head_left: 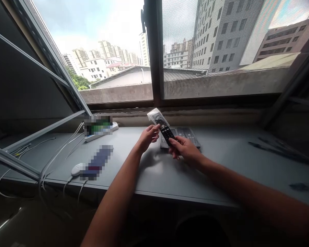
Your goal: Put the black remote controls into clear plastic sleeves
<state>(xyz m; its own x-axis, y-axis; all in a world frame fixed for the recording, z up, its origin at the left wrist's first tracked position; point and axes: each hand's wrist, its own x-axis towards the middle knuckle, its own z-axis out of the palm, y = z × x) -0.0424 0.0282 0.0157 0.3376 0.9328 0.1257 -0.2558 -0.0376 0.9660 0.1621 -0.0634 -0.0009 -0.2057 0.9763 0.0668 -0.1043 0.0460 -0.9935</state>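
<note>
My right hand (182,149) is closed around the lower end of a black remote control (167,134), with the thumb on its button face. The remote is tilted, its far end pointing up and left. A clear plastic bag (156,116) covers that far end. My left hand (148,137) has its fingers curled, and the thumb and index fingertip pinch at the bag's lower edge beside the remote. Behind and below my right hand, several dark items in plastic wrapping (186,135) lie on the table, partly hidden by the hand and the remote.
The grey table (221,151) runs along a window. At left are a white power strip (101,135), a blurred-out dark object (98,163), a white round device (78,169) and white cables. Dark cables (280,149) lie at right. A metal frame (54,125) stands at left.
</note>
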